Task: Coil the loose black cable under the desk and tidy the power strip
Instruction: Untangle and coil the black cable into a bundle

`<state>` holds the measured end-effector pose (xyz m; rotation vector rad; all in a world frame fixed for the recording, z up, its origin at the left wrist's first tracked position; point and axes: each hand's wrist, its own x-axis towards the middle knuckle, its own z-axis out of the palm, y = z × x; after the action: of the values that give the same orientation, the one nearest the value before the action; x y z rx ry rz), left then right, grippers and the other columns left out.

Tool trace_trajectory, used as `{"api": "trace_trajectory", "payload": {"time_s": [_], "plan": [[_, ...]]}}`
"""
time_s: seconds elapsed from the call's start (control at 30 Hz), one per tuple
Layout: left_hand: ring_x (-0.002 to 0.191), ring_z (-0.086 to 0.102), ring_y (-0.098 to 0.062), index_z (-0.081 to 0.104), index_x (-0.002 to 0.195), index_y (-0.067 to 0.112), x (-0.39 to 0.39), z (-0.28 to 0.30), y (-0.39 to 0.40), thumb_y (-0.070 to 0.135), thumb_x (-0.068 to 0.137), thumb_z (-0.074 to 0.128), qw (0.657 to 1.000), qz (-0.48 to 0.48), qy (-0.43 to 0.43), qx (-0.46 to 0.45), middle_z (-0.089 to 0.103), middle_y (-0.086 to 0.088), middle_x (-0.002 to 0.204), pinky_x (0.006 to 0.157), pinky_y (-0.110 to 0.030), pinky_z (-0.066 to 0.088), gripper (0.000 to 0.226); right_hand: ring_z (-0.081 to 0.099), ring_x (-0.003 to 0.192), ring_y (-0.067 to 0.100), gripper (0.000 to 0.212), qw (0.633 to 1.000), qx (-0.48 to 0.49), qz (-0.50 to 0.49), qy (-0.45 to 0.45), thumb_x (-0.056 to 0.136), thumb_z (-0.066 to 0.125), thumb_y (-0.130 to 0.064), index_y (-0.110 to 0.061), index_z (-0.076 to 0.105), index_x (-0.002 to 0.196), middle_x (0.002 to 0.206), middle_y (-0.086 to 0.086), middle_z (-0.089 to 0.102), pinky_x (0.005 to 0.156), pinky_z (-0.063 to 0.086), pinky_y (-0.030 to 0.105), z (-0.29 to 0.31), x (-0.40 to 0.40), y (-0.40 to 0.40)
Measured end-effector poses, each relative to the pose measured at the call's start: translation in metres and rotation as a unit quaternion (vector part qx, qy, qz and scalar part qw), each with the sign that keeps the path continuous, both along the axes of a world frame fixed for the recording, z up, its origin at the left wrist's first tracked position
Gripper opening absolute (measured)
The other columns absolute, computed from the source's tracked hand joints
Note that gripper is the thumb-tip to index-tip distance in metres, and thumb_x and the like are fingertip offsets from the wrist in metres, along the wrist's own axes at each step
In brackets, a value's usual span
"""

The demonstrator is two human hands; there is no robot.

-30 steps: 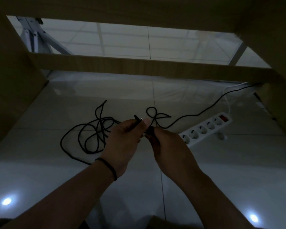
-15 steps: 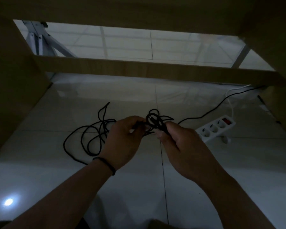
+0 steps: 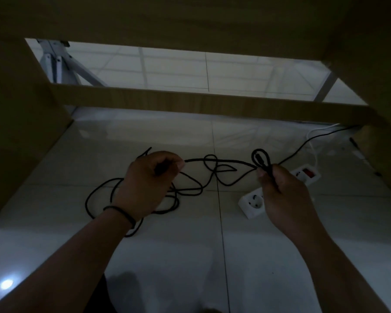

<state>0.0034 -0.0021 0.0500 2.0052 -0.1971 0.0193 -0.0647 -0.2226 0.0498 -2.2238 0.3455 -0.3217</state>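
A loose black cable (image 3: 228, 162) stretches between my two hands above the tiled floor, with tangled loops lying on the floor under my left hand. My left hand (image 3: 151, 184) grips one part of the cable. My right hand (image 3: 282, 195) pinches another part, and a small loop stands up above its thumb. From there the cable runs off to the back right. A white power strip (image 3: 253, 203) with a red switch lies on the floor, half hidden behind my right hand.
Wooden desk panels close in on the left (image 3: 16, 123) and right (image 3: 384, 136), and a wooden crossbar (image 3: 190, 101) spans the back. A white cord (image 3: 313, 150) leads from the strip to the back right. White metal legs (image 3: 61, 64) stand beyond the bar.
My hands have moved apart, the left to the left and the right to the right, drawing the cable out between them. The small loop went along with my right hand.
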Motion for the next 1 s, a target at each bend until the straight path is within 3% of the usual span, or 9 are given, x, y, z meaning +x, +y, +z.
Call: {"api": "trace_trajectory", "payload": {"time_s": [0.17,0.27,0.37,0.43,0.57,0.73,0.83,0.93,1.0], "plan": [[0.050,0.057,-0.003,0.067,0.087,0.021,-0.014,-0.011,-0.023,0.016,0.091,0.055,0.978,0.054,0.129,-0.153,0.065,0.002,0.068,0.063,-0.028,0.053,0.013,0.038,0.049,0.010,0.030,0.988,0.151,0.000,0.015,0.095,0.045,-0.034,-0.011,0.052,0.077,0.056,-0.001,0.041,0.050,0.033,0.022,-0.008,0.002,0.035],[0.056,0.061,-0.011,0.068,0.088,0.017,-0.026,-0.013,-0.036,0.010,0.089,0.057,0.957,0.033,0.184,-0.223,0.065,-0.005,0.076,0.058,-0.025,0.055,0.012,0.037,0.052,0.013,0.028,0.977,0.214,0.005,0.019,0.095,0.044,-0.035,-0.014,0.052,0.078,0.058,-0.003,0.041,0.057,0.031,0.032,-0.015,0.002,0.049],[0.057,0.063,-0.009,0.069,0.086,0.017,-0.037,-0.014,-0.042,0.010,0.088,0.059,0.954,-0.006,0.191,-0.230,0.066,-0.004,0.076,0.058,-0.022,0.055,0.013,0.035,0.046,0.010,0.030,0.961,0.276,-0.008,0.017,0.095,0.045,-0.032,-0.017,0.048,0.069,0.050,-0.009,0.039,0.051,0.030,0.030,-0.016,0.001,0.053],[0.059,0.062,-0.005,0.069,0.095,0.017,-0.043,-0.017,-0.044,0.012,0.088,0.059,0.971,-0.032,0.157,-0.180,0.067,-0.001,0.079,0.057,-0.018,0.053,0.014,0.040,0.047,0.009,0.031,0.955,0.296,-0.019,0.018,0.096,0.045,-0.032,-0.017,0.052,0.069,0.050,-0.010,0.044,0.050,0.033,0.028,-0.014,0.000,0.054],[0.059,0.061,0.000,0.060,0.117,0.030,-0.049,-0.023,-0.046,0.014,0.090,0.056,0.983,-0.068,0.116,-0.123,0.067,0.005,0.083,0.053,-0.015,0.050,0.031,0.061,0.064,0.013,0.031,0.943,0.330,-0.052,0.009,0.094,0.048,-0.034,-0.018,0.062,0.072,0.065,-0.002,0.065,0.066,0.047,0.031,-0.015,-0.001,0.055],[0.064,0.059,-0.007,0.058,0.095,0.052,-0.053,-0.030,-0.046,0.010,0.091,0.054,0.993,-0.111,-0.014,-0.029,0.063,0.004,0.075,0.053,-0.016,0.047,0.043,0.069,0.088,0.017,0.028,0.910,0.409,-0.057,0.018,0.094,0.048,-0.033,-0.019,0.070,0.085,0.089,0.002,0.075,0.086,0.052,0.036,-0.020,0.000,0.054],[0.073,0.058,-0.009,0.063,0.116,0.029,-0.053,-0.035,-0.044,0.010,0.091,0.053,0.981,-0.142,-0.124,0.053,0.064,0.000,0.078,0.060,-0.013,0.047,0.033,0.071,0.087,0.015,0.028,0.879,0.474,-0.049,0.012,0.095,0.047,-0.028,-0.014,0.069,0.088,0.088,0.003,0.076,0.080,0.052,0.030,-0.017,0.000,0.056],[0.086,0.053,0.018,0.065,0.116,0.012,-0.056,-0.037,-0.045,0.011,0.087,0.054,0.970,-0.166,-0.171,0.042,0.060,0.018,0.088,0.071,0.004,0.038,0.031,0.071,0.090,0.014,0.028,0.867,0.497,-0.026,0.014,0.095,0.047,-0.027,-0.010,0.069,0.095,0.092,0.004,0.075,0.079,0.051,0.026,-0.016,-0.002,0.062],[0.092,0.043,0.029,0.065,0.115,0.009,-0.057,-0.037,-0.046,0.011,0.083,0.056,0.968,-0.169,-0.181,0.047,0.054,0.019,0.094,0.077,0.008,0.033,0.033,0.070,0.091,0.013,0.029,0.869,0.495,-0.025,0.017,0.095,0.047,-0.028,-0.009,0.069,0.099,0.094,0.004,0.075,0.079,0.051,0.024,-0.017,-0.003,0.066]]}}
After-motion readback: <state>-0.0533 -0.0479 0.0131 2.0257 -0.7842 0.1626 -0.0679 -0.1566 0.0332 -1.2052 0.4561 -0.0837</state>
